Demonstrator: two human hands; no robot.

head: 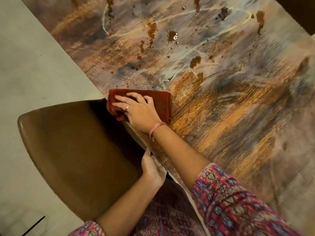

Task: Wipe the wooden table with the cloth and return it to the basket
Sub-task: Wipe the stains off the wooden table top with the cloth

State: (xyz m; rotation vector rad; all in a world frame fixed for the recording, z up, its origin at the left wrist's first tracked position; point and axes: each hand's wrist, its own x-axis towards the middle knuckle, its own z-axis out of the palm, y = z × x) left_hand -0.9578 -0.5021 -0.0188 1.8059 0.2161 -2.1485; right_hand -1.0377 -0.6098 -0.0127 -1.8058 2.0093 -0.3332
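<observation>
A folded dark red cloth (162, 103) lies at the near left edge of the wooden table (230, 99), partly hanging over the edge. My right hand (136, 111) presses flat on the cloth with fingers spread and straight. My left hand (152, 166) holds the table's edge lower down, thumb on top and fingers hidden under the edge. The table top is streaked orange, grey and brown, with brown wet spots and smears (172, 35) farther away. No basket is in view.
A brown plastic chair (76, 150) stands tucked against the table's left edge, right beside both hands. Pale floor (25, 74) lies to the left. A dark object (296, 11) sits at the table's far right corner.
</observation>
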